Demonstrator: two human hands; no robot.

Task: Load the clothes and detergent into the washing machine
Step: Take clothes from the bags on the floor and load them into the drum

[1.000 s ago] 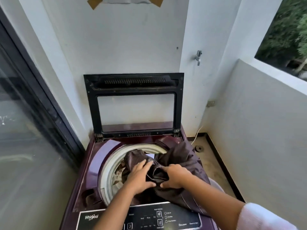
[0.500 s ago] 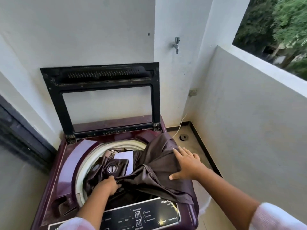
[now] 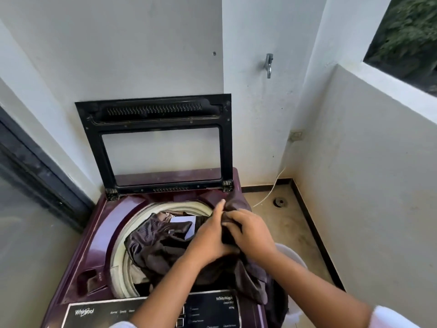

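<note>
You stand at the dark maroon top-loading washing machine [image 3: 101,233]. Its black-framed lid with a clear window [image 3: 153,114] stands upright at the machine's back edge. The black control panel [image 3: 212,306] at the front edge reads "Whirlpool" on the left and "WhiteMagic" on the right; the smaller print is too blurred to read.

The dark brown shiny garment [image 3: 156,242] lies half in the cream-rimmed drum [image 3: 120,256]. The rest is bunched over the machine's right rim and hangs down past the panel's right end. A white rectangular label [image 3: 186,223] shows on the cloth inside the drum.

Both hands meet at the machine's right rim. Your left hand [image 3: 210,237] pinches the fabric with its fingers nearly straight. Your right hand [image 3: 250,233] curls its fingers round the same bunch, touching the left hand.

A metal tap [image 3: 268,65] sits on the wall behind and to the right of the machine.
</note>
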